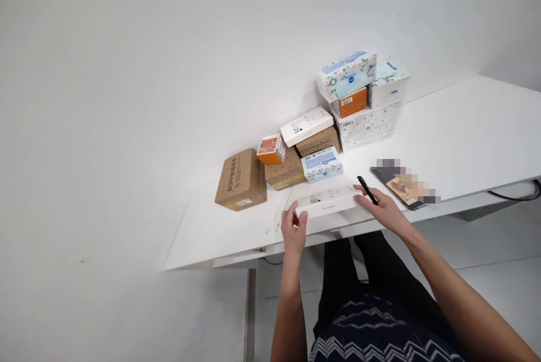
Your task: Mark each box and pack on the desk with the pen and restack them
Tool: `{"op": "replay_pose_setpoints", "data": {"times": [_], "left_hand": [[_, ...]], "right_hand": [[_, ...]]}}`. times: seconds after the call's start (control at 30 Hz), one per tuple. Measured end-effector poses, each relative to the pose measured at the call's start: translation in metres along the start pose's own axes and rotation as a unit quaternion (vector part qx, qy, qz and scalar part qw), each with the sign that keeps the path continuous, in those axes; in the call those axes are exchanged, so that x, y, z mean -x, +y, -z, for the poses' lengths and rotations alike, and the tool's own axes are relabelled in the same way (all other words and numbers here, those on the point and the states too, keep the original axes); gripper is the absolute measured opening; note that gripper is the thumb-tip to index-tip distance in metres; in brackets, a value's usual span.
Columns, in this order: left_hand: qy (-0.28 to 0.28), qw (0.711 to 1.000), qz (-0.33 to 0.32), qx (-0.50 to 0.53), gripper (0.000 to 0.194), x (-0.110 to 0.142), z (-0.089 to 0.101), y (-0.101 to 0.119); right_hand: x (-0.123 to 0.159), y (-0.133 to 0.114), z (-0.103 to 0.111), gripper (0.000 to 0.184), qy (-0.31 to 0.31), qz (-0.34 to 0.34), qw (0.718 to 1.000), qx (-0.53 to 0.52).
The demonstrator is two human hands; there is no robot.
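Observation:
A long, flat white box [327,207] with small red print on its side is at the front edge of the white table. My left hand [293,228] grips its left end, thumb on the near side. At the other end, the fingers of my right hand [380,207] hold the box's right end. A black pen [367,190] is also tucked in my right hand, pointing up and away to the left. Just behind the held box lies a white and blue tissue pack [323,164].
Along the wall stand brown cartons [240,180], an orange box [271,149], another flat white box [307,125] and a large white carton [369,127] topped by an orange box [353,104] and tissue packs [349,75]. A phone-like slab [386,179] lies right on the table [456,136].

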State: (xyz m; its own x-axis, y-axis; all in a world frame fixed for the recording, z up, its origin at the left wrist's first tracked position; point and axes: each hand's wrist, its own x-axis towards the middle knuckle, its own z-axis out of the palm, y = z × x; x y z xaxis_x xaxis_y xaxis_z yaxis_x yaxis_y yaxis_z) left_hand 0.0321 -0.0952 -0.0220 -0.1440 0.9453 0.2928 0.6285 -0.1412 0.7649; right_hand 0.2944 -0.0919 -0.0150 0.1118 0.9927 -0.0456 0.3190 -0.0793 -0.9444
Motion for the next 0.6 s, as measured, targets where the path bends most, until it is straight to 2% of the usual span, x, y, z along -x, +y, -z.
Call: {"op": "replay_pose_setpoints", "data": {"times": [0.17,0.4,0.53,0.6], "left_hand": [[0.034,0.998,0.043,0.014,0.046,-0.005,-0.013,0.002],[0.045,0.997,0.065,0.016,0.046,-0.015,-0.015,0.002],[0.033,0.996,0.083,0.014,0.051,-0.020,-0.016,0.002],[0.026,0.995,0.094,0.008,0.054,-0.021,-0.017,0.002]], "right_hand": [[-0.013,0.000,-0.011,0.053,0.045,-0.012,0.997,0.058],[-0.030,0.001,-0.017,0.050,0.060,0.016,0.993,0.097],[-0.037,0.000,-0.019,0.048,0.057,0.006,0.995,0.083],[-0.038,0.000,-0.019,0.046,0.086,0.004,0.995,0.049]]}}
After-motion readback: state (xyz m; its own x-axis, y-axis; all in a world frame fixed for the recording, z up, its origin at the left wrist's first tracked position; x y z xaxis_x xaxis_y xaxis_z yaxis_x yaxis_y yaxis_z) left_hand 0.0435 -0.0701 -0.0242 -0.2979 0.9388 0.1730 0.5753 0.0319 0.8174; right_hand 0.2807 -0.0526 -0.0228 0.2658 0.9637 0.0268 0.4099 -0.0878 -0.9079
